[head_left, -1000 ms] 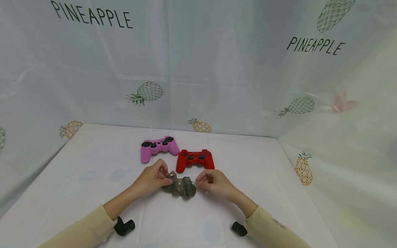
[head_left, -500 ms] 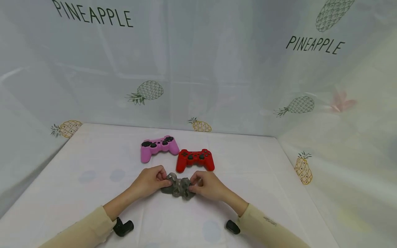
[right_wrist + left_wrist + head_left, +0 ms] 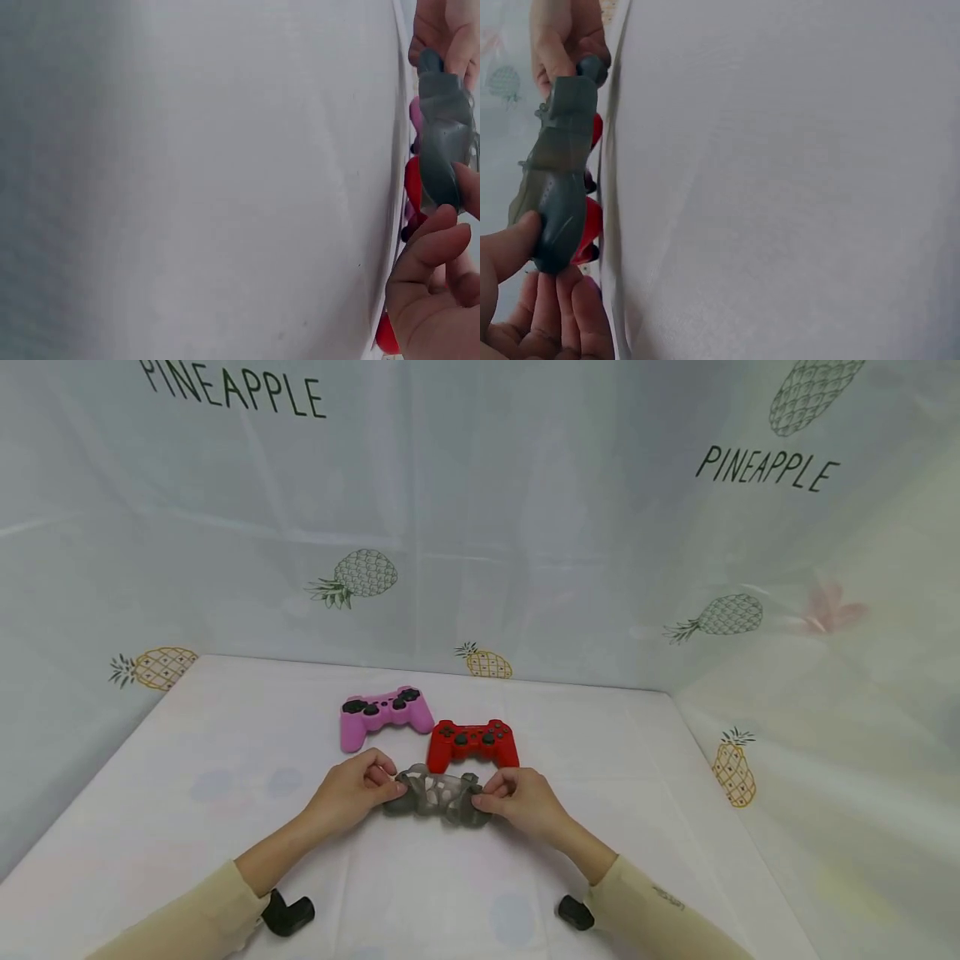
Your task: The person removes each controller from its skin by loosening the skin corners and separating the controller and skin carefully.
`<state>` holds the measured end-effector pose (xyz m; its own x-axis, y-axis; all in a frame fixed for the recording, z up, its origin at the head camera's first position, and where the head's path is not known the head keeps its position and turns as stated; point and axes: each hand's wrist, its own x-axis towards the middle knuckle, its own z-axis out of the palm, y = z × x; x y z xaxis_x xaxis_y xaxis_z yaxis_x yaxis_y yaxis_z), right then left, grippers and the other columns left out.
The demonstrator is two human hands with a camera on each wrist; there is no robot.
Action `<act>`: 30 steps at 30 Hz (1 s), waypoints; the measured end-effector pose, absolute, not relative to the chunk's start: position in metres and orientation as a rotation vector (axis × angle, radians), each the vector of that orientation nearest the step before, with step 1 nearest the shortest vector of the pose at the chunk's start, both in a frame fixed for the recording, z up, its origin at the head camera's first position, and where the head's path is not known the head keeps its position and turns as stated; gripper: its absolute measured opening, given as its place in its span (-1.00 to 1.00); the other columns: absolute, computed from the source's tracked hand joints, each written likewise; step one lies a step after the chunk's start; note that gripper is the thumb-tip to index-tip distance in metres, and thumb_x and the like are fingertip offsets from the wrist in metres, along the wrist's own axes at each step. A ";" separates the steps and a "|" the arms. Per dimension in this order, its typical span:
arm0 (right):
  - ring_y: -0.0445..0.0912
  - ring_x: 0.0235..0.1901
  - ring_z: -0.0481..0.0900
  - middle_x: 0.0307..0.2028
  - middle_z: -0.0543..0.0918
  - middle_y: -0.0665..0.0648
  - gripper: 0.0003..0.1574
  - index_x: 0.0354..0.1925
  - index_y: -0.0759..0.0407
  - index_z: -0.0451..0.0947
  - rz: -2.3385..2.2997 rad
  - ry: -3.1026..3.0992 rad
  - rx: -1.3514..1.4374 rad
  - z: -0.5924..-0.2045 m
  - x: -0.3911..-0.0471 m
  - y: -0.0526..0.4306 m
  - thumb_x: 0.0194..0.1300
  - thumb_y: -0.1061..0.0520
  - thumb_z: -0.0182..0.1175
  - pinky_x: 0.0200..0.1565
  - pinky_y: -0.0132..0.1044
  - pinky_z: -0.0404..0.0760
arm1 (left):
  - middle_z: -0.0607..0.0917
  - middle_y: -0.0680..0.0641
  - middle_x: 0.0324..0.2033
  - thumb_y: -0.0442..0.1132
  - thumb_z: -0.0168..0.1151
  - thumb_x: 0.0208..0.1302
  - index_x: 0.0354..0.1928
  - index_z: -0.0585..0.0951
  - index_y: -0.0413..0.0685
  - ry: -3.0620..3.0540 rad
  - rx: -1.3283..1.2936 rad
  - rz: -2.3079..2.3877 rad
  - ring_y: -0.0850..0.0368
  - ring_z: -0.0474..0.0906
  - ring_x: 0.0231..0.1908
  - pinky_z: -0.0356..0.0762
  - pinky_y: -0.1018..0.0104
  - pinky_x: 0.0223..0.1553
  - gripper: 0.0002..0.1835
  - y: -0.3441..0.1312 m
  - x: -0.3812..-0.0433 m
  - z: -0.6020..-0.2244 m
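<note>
A limp, translucent grey silicone controller cover (image 3: 438, 793) is spread between my two hands in the head view. The left hand (image 3: 351, 792) pinches its left grip end between thumb and fingers. At the other end, the right hand (image 3: 525, 803) pinches the right grip. The left wrist view shows the cover (image 3: 562, 157) from its side, apparently raised off the table. In the right wrist view the cover (image 3: 442, 142) has the thumb on one face and fingertips beneath. Just beyond it lies a red game controller (image 3: 472, 740), its lower edge near the cover.
A pink game controller (image 3: 387, 713) lies behind and left of the red one. The white tablecloth (image 3: 600, 743) covers the table, with a pineapple-print curtain (image 3: 525, 527) behind. Black strap pieces (image 3: 288, 913) hang at both wrists.
My right hand has closed on the cover's right end, having been apart from it a second ago. The cover is drawn wider and shifted slightly away from me; both controllers stay put.
</note>
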<state>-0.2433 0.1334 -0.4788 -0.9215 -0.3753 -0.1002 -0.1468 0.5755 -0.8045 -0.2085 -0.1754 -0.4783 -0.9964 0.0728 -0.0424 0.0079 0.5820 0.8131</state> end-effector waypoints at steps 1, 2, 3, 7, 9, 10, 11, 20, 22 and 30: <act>-0.15 -0.41 0.59 -0.49 0.68 -0.05 -0.75 -0.30 0.04 0.69 -1.283 2.548 -0.434 -0.478 -0.243 0.134 0.26 -0.03 0.55 -0.32 -0.30 0.53 | 0.70 0.10 -0.38 -0.02 0.56 0.28 -0.13 0.63 0.02 2.729 0.059 1.403 0.20 0.61 -0.32 0.49 0.23 -0.18 -0.68 -0.176 -0.208 -0.478; -0.16 -0.42 0.59 -0.49 0.68 -0.05 -0.76 -0.30 0.04 0.69 -1.302 2.543 -0.434 -0.478 -0.243 0.133 0.27 -0.02 0.54 -0.33 -0.30 0.54 | 0.69 0.09 -0.38 0.00 0.57 0.27 -0.15 0.62 0.02 2.732 0.047 1.401 0.19 0.60 -0.32 0.48 0.22 -0.19 -0.67 -0.176 -0.208 -0.478; -0.15 -0.42 0.59 -0.49 0.68 -0.04 -0.77 -0.29 0.05 0.69 -1.322 2.536 -0.439 -0.478 -0.243 0.133 0.28 -0.01 0.54 -0.33 -0.31 0.55 | 0.69 0.08 -0.39 0.01 0.57 0.27 -0.17 0.62 0.02 2.736 0.042 1.400 0.18 0.59 -0.32 0.47 0.22 -0.19 -0.66 -0.176 -0.207 -0.478; -0.15 -0.41 0.59 -0.46 0.67 -0.02 -0.79 -0.20 0.12 0.70 -1.437 2.473 -0.415 -0.476 -0.242 0.131 0.31 0.06 0.51 -0.32 -0.33 0.56 | 0.68 0.07 -0.41 0.01 0.54 0.30 -0.21 0.66 0.03 2.753 0.011 1.395 0.15 0.56 -0.33 0.46 0.23 -0.23 -0.72 -0.177 -0.206 -0.477; -0.15 -0.39 0.57 -0.44 0.64 0.00 -0.79 -0.14 0.16 0.71 -1.496 2.429 -0.381 -0.475 -0.241 0.131 0.33 0.11 0.49 -0.31 -0.34 0.55 | 0.68 0.07 -0.40 -0.01 0.52 0.33 -0.16 0.68 0.04 2.748 0.005 1.406 0.14 0.56 -0.32 0.46 0.23 -0.22 -0.74 -0.177 -0.206 -0.476; -0.15 -0.39 0.56 -0.44 0.63 0.00 -0.78 -0.11 0.18 0.71 -1.521 2.410 -0.361 -0.474 -0.241 0.131 0.34 0.13 0.48 -0.31 -0.35 0.54 | 0.69 0.07 -0.40 -0.02 0.52 0.34 -0.14 0.69 0.03 2.744 0.006 1.413 0.14 0.56 -0.32 0.46 0.23 -0.22 -0.75 -0.177 -0.206 -0.476; -0.14 -0.39 0.55 -0.42 0.63 0.00 -0.77 -0.07 0.21 0.71 -1.544 2.394 -0.353 -0.474 -0.241 0.131 0.35 0.15 0.47 -0.32 -0.35 0.54 | 0.69 0.07 -0.40 -0.03 0.51 0.34 -0.11 0.70 0.02 2.740 0.007 1.422 0.14 0.57 -0.31 0.47 0.22 -0.22 -0.75 -0.177 -0.206 -0.476; -0.16 -0.30 0.57 -0.28 0.68 0.04 -0.53 0.26 0.33 0.64 -1.553 2.352 -0.302 -0.472 -0.239 0.129 0.48 0.16 0.33 -0.20 -0.34 0.58 | 0.71 0.06 -0.33 -0.17 0.44 0.40 0.01 0.76 -0.02 2.740 0.020 1.499 0.15 0.56 -0.29 0.48 0.30 -0.24 -0.79 -0.178 -0.208 -0.473; -0.16 -0.27 0.58 -0.23 0.70 0.04 -0.51 0.29 0.33 0.61 -1.534 2.360 -0.306 -0.472 -0.239 0.128 0.50 0.15 0.31 -0.18 -0.32 0.59 | 0.72 0.05 -0.30 -0.19 0.43 0.42 0.05 0.77 -0.02 2.730 0.018 1.513 0.15 0.57 -0.27 0.49 0.31 -0.23 -0.77 -0.178 -0.208 -0.472; -0.14 -0.39 0.52 -0.38 0.59 0.06 -0.73 -0.01 0.25 0.65 -1.593 2.396 -0.302 -0.471 -0.239 0.126 0.40 0.16 0.43 -0.32 -0.39 0.55 | 0.71 0.04 -0.34 -0.10 0.47 0.40 0.02 0.63 -0.08 2.674 -0.069 1.553 0.13 0.57 -0.25 0.51 0.28 -0.18 -0.69 -0.180 -0.207 -0.469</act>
